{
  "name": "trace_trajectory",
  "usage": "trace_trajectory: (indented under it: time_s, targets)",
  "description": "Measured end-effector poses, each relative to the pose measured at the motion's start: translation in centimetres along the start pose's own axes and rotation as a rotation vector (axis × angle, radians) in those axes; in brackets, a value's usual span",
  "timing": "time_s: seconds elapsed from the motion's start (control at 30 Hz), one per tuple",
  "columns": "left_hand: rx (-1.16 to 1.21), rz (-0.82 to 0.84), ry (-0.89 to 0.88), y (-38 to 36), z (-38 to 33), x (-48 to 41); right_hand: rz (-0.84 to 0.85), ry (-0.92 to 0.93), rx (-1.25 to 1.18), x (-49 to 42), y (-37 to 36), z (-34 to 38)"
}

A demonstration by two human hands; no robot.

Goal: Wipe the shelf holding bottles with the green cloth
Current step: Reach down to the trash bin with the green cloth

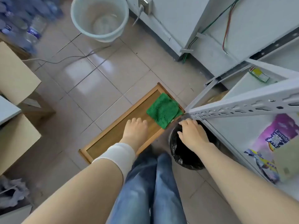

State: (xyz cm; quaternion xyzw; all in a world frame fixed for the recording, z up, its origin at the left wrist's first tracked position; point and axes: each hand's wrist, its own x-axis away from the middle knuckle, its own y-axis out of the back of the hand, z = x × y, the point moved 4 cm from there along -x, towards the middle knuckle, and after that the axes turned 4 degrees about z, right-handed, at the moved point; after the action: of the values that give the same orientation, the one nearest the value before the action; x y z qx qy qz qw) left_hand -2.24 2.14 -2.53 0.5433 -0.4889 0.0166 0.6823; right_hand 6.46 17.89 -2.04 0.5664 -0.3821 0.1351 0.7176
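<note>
Green cloth (163,110) on wooden tray (108,140); left hand (135,129), right hand (192,135) nearby, both relaxed, empty.

green cloth (163,110) on wooden tray (113,135), both hands free

You worked in soft, even daylight with no hard shadows. The glossy floor (145,62) threw back pale rectangular glare near its middle. A faint shadow lay beneath your legs, and the bin (182,152) was black inside. The wide lens bent the shelf post (242,104) and stretched your forearms towards the bottom corners. The bottles (32,29) at the floor's far left corner were smeared with blur, and the bucket (99,18) looked soft. The cloth (163,110), your left hand (135,130) and your right hand (192,135) showed fairly sharp.
</note>
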Motion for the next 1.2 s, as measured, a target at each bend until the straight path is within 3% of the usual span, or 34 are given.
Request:
trace_trajectory:
  time_s: [0.2,0.33,0.7,0.77,0.83,0.93,1.03,1.2]
  targets:
    - [-0.001,-0.111,0.053,-3.9,1.0,-8.0,-0.099,-0.031,-0.285,-12.2,-1.2,-0.3]
    - [0.052,-0.163,0.067,-5.7,1.5,-10.4,-0.159,-0.045,-0.248,-16.8,-2.7,-0.6]
    - [0.145,-0.219,0.065,-7.0,0.9,-11.3,-0.168,-0.042,-0.291,-17.6,-4.5,-0.5]
    - [0.155,-0.222,0.061,-6.9,0.7,-11.1,-0.161,-0.033,-0.44,-16.7,-4.3,-0.7]
    - [0.172,-0.219,0.066,-6.8,0.5,-10.7,-0.065,-0.04,-0.746,-15.2,-4.3,-1.1]
    - [0.246,-0.242,0.075,-6.4,-0.3,-9.7,0.05,-0.147,-1.171,-12.3,-5.2,-2.5]
    - [0.302,-0.247,0.087,-6.7,-1.7,-8.3,0.044,-0.261,-1.547,-9.6,-7.2,-4.8]
    - [0.388,-0.176,0.083,-9.2,-5.2,-5.5,0.099,-0.332,-1.808,-3.7,-10.8,-8.5]
